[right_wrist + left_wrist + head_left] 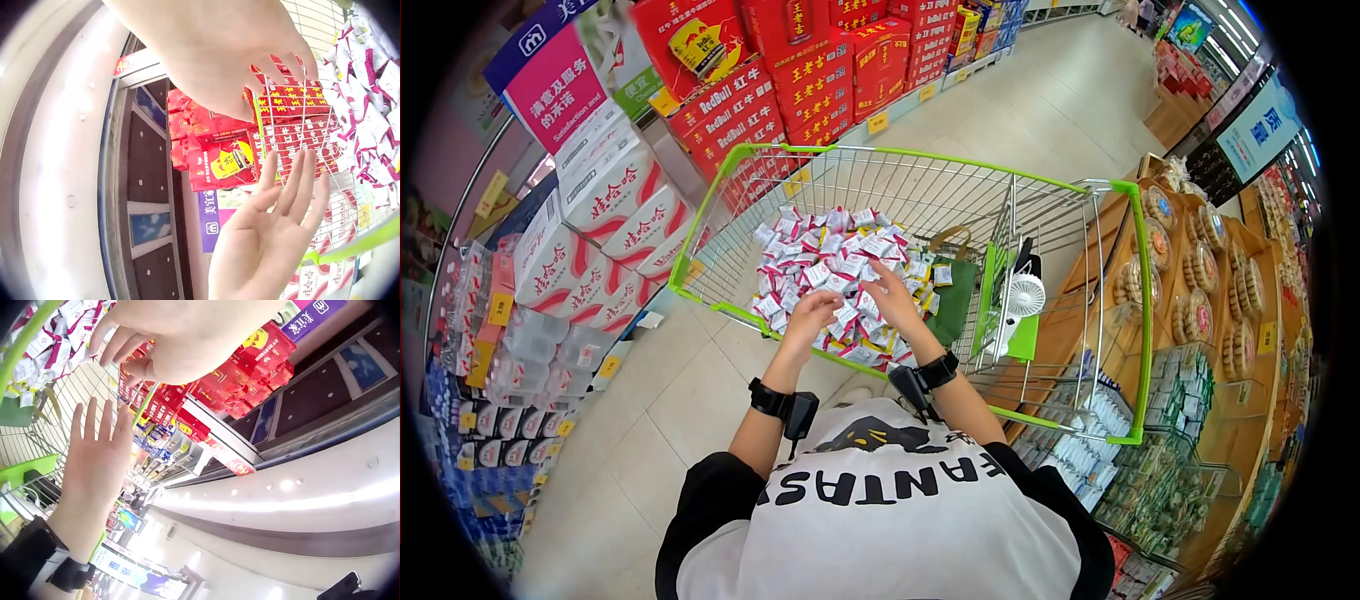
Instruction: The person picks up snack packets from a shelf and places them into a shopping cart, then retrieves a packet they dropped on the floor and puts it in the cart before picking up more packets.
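Small white, pink and yellow packets (820, 260) lie heaped in a green-rimmed wire shopping cart (930, 157). Over the heap's near side are both hands, a small gap between them. The left hand (813, 318) has loosely bent fingers and holds nothing visible. To its right, the right hand (892, 303) has its fingers spread, also with nothing seen in it. In the left wrist view the right hand (97, 462) shows its straight fingers; in the right wrist view the left hand (269, 231) is palm-up with relaxed fingers. Whether any fingertip touches a packet is unclear.
A green bag (956, 300) lies beside the heap. A white fan (1026, 295) sits at the cart's child seat. Red drink boxes (810, 90) stand beyond the cart, white cartons (615, 190) at left, and a wooden shelf with round cookie boxes (1198, 318) at right.
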{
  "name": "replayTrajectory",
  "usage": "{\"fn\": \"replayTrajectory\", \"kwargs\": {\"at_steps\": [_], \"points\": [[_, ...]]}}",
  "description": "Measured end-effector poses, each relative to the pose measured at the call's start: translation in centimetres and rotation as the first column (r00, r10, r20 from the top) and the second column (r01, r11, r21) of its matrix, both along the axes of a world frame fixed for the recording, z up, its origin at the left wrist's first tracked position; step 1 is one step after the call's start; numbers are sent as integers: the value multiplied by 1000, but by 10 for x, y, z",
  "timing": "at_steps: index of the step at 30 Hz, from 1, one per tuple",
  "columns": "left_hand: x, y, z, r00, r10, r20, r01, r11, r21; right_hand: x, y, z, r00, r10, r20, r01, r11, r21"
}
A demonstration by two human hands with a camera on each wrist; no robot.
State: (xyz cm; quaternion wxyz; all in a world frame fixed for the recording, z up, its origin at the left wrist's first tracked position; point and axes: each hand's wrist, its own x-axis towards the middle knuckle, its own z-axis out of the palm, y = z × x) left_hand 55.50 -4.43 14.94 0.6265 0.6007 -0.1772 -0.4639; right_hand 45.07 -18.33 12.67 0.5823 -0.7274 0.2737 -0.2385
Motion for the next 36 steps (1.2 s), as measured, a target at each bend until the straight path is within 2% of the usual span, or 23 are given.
{"fn": "replayTrajectory", "kwargs": {"at_steps": [1, 2, 4, 9, 11, 13, 16, 21, 24, 26, 27, 28, 29, 31, 32, 33, 35, 36], "points": [[-2, 3, -5, 994, -104, 35, 104, 994, 20, -3, 1, -2, 1000, -6, -1, 6, 1000, 0], [-6, 3, -9, 998, -65, 15, 66, 998, -14, -5, 1, -4, 1000, 15, -7, -15, 999, 29], [-7, 8, -13, 994, -107, 16, 107, 994, -8, -11, 2, -6, 998, 56, -18, -54, 995, 88], [-6, 9, -20, 990, -141, 11, 141, 990, 1, -16, 2, -1, 992, 97, -79, -91, 993, 81], [-10, 6, -16, 996, -89, 11, 89, 996, -16, -18, 3, 1, 985, 123, -118, -113, 990, 83], [-13, 4, -4, 993, -115, 24, 114, 993, 23, -20, 5, 0, 956, 208, -209, -201, 978, 55], [-12, 2, -5, 986, -163, 38, 161, 986, 54, -22, 8, 2, 950, 236, -206, -224, 971, 81], [-7, 1, -8, 977, -209, 40, 207, 977, 45, -26, 12, 3, 965, 183, -189, -171, 982, 75], [-6, 2, -8, 986, -164, 41, 164, 986, 6, -26, 16, 9, 961, 168, -217, -151, 984, 94], [1, 8, -17, 970, -184, 158, 179, 983, 47, -22, 22, 9, 952, 180, -246, -160, 982, 99], [3, 12, -19, 972, -175, 155, 169, 984, 48, -19, 26, 4, 929, 253, -271, -243, 968, 70], [4, 17, -21, 957, -159, 244, 157, 987, 29, -16, 30, 1, 898, 324, -296, -327, 944, 42], [6, 23, -22, 933, -138, 331, 144, 990, 9, -13, 36, 1, 893, 338, -298, -341, 939, 42], [9, 35, -22, 954, -105, 282, 114, 993, -17, -4, 50, 4, 763, 426, -487, -509, 859, -46], [11, 43, -23, 962, -78, 263, 99, 993, -68, 1, 57, 8, 747, 438, -501, -533, 844, -58], [11, 51, -24, 969, -50, 242, 80, 990, -115, 7, 62, 3, 733, 460, -500, -556, 830, -52], [10, 66, -19, 974, 8, 228, 14, 996, -93, 15, 76, -11, 803, 381, -458, -498, 851, -166], [10, 73, -15, 974, 42, 222, -24, 996, -83, 18, 80, -9, 793, 402, -457, -529, 827, -190]]}}
